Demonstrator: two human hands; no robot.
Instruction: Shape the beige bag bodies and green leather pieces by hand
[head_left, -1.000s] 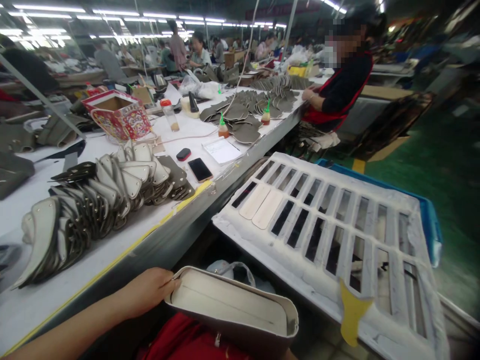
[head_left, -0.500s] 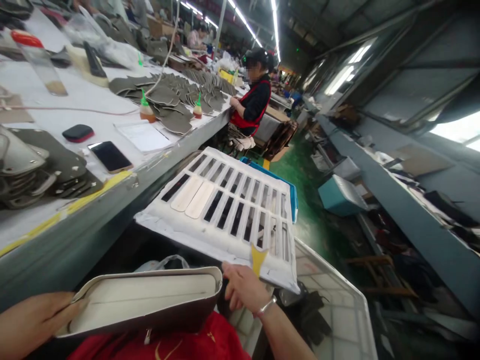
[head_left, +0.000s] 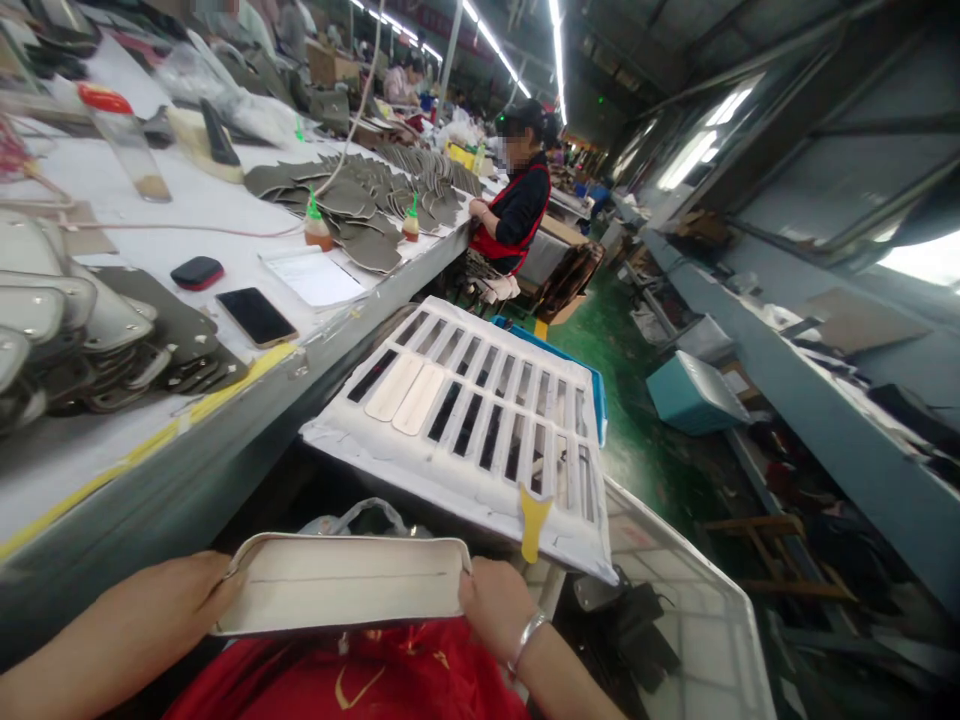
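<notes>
A cream-lined bag body (head_left: pixel 352 585), long and narrow with raised edges, is stretched between my hands over my lap. My left hand (head_left: pixel 180 600) has its fingers closed round the left end. On the right end, my right hand (head_left: pixel 495 605), with a silver bangle at the wrist, grips the corner. The bag's outer side faces away from view. Just beyond it stands a white slatted rack (head_left: pixel 375 440), where two cream oblong pieces (head_left: pixel 416 398) lie side by side. A yellow spatula-like tool (head_left: pixel 534 525) sits at the rack's near edge.
On the left table are a phone (head_left: pixel 257 317), stacked grey-and-cream pieces (head_left: pixel 97 325), a dark oval case (head_left: pixel 196 273) and glue bottles (head_left: pixel 317 228). A white crate (head_left: pixel 709 620) stands at right below the rack. Farther off, a co-worker (head_left: pixel 517 200) sits at the table.
The bag body has turned to lie more level and shifted right. My right hand has closed on its right end, where its fingers were looser before. The view has swung slightly left.
</notes>
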